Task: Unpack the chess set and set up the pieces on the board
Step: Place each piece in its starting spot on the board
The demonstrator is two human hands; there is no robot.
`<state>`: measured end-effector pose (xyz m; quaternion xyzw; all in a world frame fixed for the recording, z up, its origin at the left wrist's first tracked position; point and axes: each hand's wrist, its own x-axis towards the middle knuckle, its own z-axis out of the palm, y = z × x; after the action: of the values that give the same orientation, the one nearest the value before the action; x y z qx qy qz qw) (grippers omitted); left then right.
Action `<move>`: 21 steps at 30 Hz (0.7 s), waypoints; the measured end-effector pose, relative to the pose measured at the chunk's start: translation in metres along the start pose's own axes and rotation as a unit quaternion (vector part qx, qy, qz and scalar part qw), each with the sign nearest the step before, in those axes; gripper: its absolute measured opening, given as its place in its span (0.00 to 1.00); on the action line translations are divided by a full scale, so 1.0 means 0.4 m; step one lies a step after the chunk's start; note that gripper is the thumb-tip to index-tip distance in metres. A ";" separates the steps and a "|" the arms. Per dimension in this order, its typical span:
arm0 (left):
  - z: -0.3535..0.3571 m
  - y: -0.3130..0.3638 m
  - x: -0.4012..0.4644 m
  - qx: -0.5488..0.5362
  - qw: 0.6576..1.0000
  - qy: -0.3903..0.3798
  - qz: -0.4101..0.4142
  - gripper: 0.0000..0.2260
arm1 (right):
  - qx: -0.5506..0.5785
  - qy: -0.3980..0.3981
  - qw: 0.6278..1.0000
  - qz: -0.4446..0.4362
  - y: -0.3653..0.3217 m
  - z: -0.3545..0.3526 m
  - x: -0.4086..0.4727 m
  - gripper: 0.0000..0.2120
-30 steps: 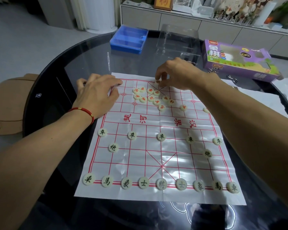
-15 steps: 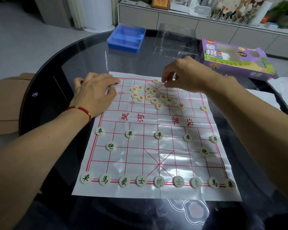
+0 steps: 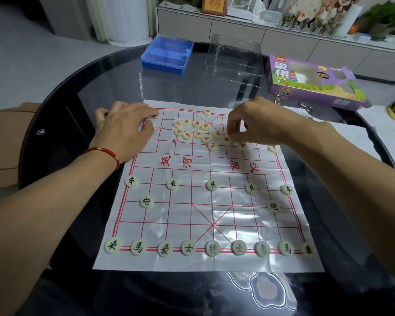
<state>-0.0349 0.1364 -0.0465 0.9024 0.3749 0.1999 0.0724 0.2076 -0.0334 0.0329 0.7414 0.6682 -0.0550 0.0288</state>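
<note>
Head view. Your left hand (image 3: 126,131) lies flat, fingers straight, pressing the far left corner of the board sheet (image 3: 205,215); a red bracelet (image 3: 105,153) circles that wrist. Your right hand (image 3: 260,124) hovers over the far right half of the sheet, fingers curled downward with the tips at the red-marked pieces (image 3: 198,133); whether they pinch one cannot be told. Those pieces lie in a loose cluster near the far centre, one red piece (image 3: 206,112) standing apart on the far edge line. The black-marked pieces (image 3: 211,248) are placed: nine along the near row, two on the next occupied row, five before the river.

The sheet lies on a round, dark, glossy surface (image 3: 62,137). Beyond the sheet stand a blue tray (image 3: 167,54), a clear plastic cover (image 3: 234,57) and a purple box (image 3: 306,80). A low cabinet (image 3: 237,30) runs along the back wall.

The sheet's near edge sits close to the surface's near rim; bare surface shows between its far edge and the containers.
</note>
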 end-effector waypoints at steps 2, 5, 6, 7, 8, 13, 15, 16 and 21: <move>0.001 -0.002 0.000 -0.001 1.000 0.000 0.002 0.14 | 0.006 -0.008 1.000 0.007 0.004 -0.008 0.003 0.12; 0.002 -0.003 0.000 -0.001 1.000 0.002 0.002 0.14 | 0.008 -0.024 1.000 0.009 0.000 -0.011 0.010 0.13; 0.002 -0.003 -0.001 -0.001 1.000 0.004 0.003 0.14 | 0.007 -0.023 1.000 0.007 -0.002 -0.010 0.011 0.13; 0.002 -0.003 0.000 -0.002 1.000 0.005 0.004 0.14 | 0.008 -0.023 1.000 0.007 -0.005 -0.009 0.011 0.13; 0.002 -0.003 0.000 -0.003 1.000 0.005 0.006 0.14 | 0.010 -0.026 1.000 0.009 -0.009 -0.007 0.012 0.14; 0.002 -0.004 0.001 -0.006 1.000 0.006 0.009 0.14 | 0.003 -0.031 1.000 0.003 -0.015 -0.001 0.016 0.16; 0.003 -0.006 0.000 -0.006 1.000 0.007 0.009 0.14 | 0.006 -0.010 1.000 0.001 -0.006 -0.013 0.018 0.14; 0.002 -0.006 -0.001 -0.008 1.000 0.008 0.008 0.14 | 0.003 0.013 1.000 0.000 0.002 -0.019 0.022 0.13; 0.001 -0.001 -0.001 -0.007 1.000 0.008 0.007 0.14 | -0.017 0.102 0.995 0.010 0.025 -0.012 0.080 0.12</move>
<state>-0.0354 0.1364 -0.0471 0.9029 0.3674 0.2103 0.0747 0.2209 -0.0025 0.0335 0.7491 0.6611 0.0323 -0.0265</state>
